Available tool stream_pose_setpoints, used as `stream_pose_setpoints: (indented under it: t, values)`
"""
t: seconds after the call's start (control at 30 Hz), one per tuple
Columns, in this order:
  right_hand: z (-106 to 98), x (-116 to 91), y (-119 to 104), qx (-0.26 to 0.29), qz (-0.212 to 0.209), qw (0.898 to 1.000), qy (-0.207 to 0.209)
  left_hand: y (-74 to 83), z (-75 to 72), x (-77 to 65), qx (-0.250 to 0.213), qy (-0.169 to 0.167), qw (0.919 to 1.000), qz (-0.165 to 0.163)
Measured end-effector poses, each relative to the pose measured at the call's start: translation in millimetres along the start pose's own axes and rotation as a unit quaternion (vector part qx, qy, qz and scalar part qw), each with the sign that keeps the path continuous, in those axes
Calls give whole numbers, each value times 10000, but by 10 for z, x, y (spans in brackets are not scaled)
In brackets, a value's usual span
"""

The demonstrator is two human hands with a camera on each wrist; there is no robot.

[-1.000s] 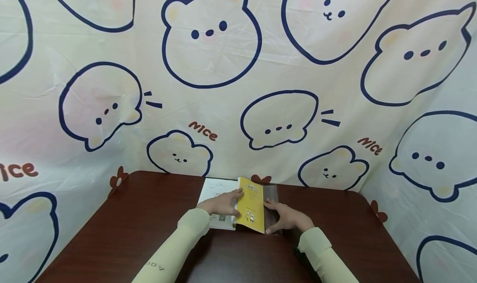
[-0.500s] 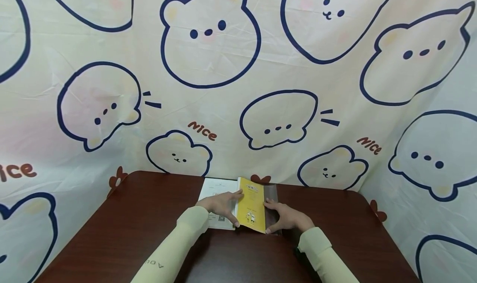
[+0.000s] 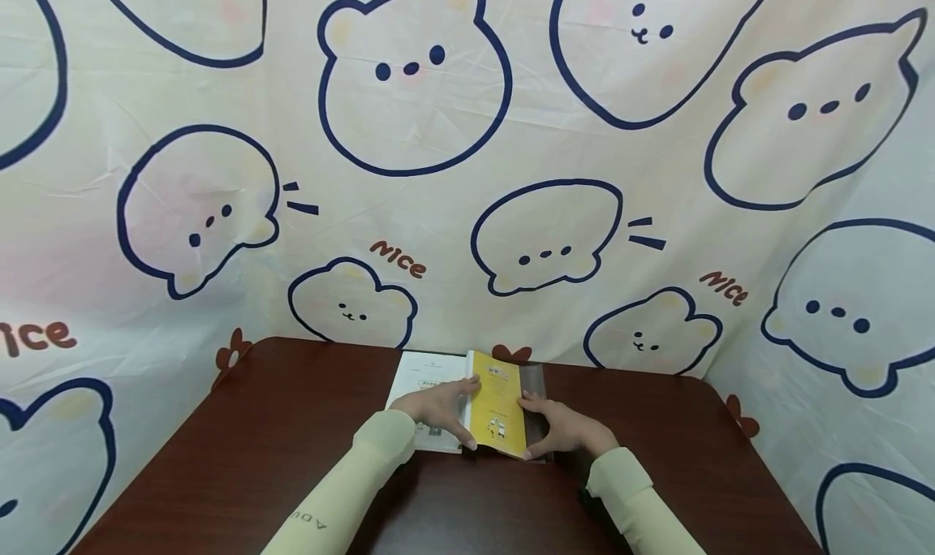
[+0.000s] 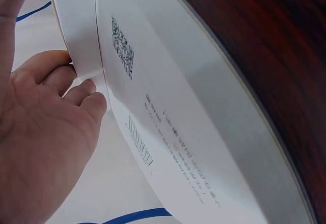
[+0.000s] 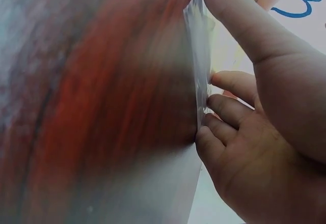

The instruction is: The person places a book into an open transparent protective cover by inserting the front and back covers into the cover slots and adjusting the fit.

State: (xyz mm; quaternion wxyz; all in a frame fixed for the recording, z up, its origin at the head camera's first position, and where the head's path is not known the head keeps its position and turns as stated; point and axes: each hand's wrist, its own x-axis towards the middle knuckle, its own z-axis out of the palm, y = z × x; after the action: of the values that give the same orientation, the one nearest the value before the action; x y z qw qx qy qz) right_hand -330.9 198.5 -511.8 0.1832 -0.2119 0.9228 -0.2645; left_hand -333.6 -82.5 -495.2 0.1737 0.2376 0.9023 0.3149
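A book lies at the far middle of the table, its yellow cover panel on the right and its white panel on the left. My left hand grips the yellow panel's left edge, forefinger higher up and thumb at the bottom. The left wrist view has a QR code and a barcode on the white panel, beside my bent fingers. Along the yellow panel's right edge, my right hand holds it with thumb and fingertips. A clear plastic sleeve extends under that hand; its edge runs between thumb and fingers in the right wrist view.
The dark red-brown wooden table has rounded far corners. Close behind the book hangs a cream cloth backdrop with blue bear outlines, which also runs down both sides of the table.
My left thumb has slid down to the yellow panel's lower left corner. The yellow panel has shifted slightly right, while my right hand has stayed nearly in place.
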Motion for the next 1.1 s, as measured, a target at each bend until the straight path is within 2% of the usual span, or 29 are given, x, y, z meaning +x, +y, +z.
stream_pose_setpoints:
  t: [0.37,0.63,0.83,1.1]
  values:
    - [-34,-21,17,117,2,9999,-34,64,67,14,178,27,9998,-67]
    - [-47,-38,13,122,-75,9999,-4,135,105,22,596,51,9982,-95]
    - [-73,-22,-10,34,79,10000,28,187,132,32,819,100,9966,4]
    - [-36,-10,-32,124,149,9998,19,77,45,11,282,200,9993,-104]
